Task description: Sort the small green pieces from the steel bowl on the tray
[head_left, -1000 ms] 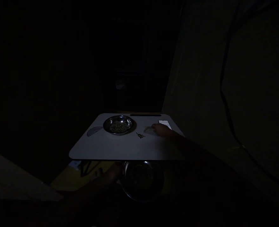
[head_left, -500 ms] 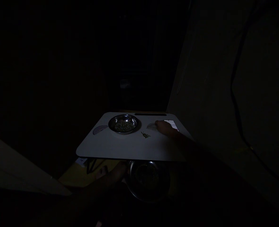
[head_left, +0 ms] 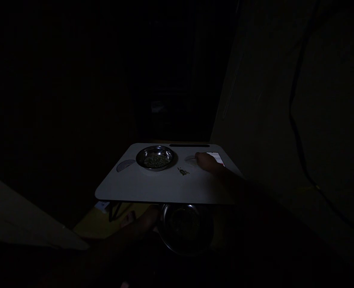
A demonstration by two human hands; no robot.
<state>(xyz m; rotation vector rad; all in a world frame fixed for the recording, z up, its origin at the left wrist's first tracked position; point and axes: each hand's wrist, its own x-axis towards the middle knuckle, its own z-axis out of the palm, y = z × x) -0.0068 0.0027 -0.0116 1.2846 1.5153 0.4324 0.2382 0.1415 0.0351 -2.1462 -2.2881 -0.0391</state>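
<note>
The scene is very dim. Over the right part of a small white table (head_left: 153, 190), my right hand (head_left: 206, 161) is closed at the edge of a thin, see-through curved piece (head_left: 190, 161) whose kind I cannot make out. A small pile of greenish bits (head_left: 183, 171) lies just left of it. Further left stands a steel bowl (head_left: 155, 168) with similar greenish bits inside. Below the table's near edge, my left hand (head_left: 150, 216) grips the rim of a second steel bowl (head_left: 183, 253). Its contents are mostly lost in shadow.
A lit phone (head_left: 218, 157) lies beside my right hand. A half-round marking or flat piece (head_left: 125, 165) is at the table's left. A dark slot (head_left: 189, 145) runs along the far edge. A cable (head_left: 297, 136) hangs on the right wall.
The see-through piece by my right hand shows a little more of its width. The whole view has shifted slightly; my left hand keeps its hold on the lower bowl.
</note>
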